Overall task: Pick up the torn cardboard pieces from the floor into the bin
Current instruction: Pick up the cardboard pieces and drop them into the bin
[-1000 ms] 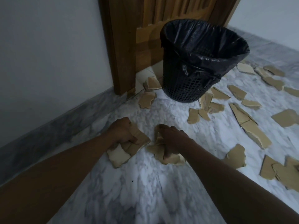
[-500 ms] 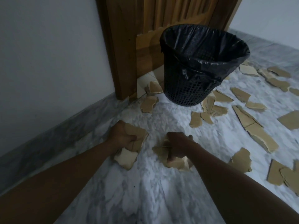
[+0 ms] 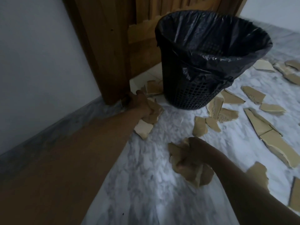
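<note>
A black mesh bin (image 3: 191, 98) lined with a black plastic bag stands on the marble floor by the wooden door. My left hand (image 3: 140, 104) is closed around a bundle of torn cardboard pieces (image 3: 144, 128), just left of the bin's base. My right hand (image 3: 191, 153) grips another bundle of cardboard pieces (image 3: 193, 174), lower and nearer to me. Several loose cardboard pieces (image 3: 200, 126) lie on the floor around the bin's base, and another piece (image 3: 152, 87) lies just behind my left hand.
A wooden door and frame (image 3: 112, 51) rise behind the bin. A white wall (image 3: 40, 54) with a grey skirting runs along the left. More torn pieces, such as a long strip (image 3: 266, 132), are scattered over the marble floor (image 3: 146, 192) at the right.
My left hand has carried its cardboard forward and up towards the bin's left side. My right hand has lifted its bundle slightly. The view has moved closer to the bin.
</note>
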